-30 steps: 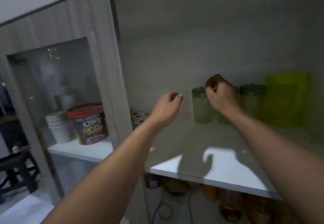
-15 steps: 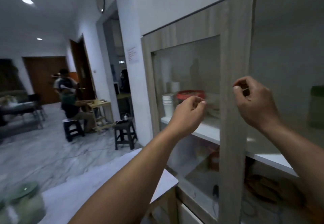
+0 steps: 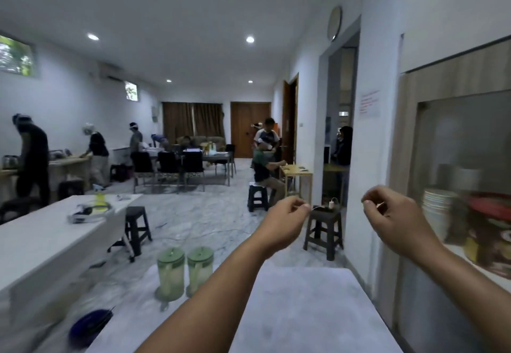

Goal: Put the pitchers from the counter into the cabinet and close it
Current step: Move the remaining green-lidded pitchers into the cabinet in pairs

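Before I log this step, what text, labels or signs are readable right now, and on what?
No text can be read.
Paper notice on the white wall by the doorway: red lines, too small and blurred to read.
Red-lidded tub behind the cabinet's glass: printed label, too blurred to read.
Two green pitchers on the counter: no label visible.
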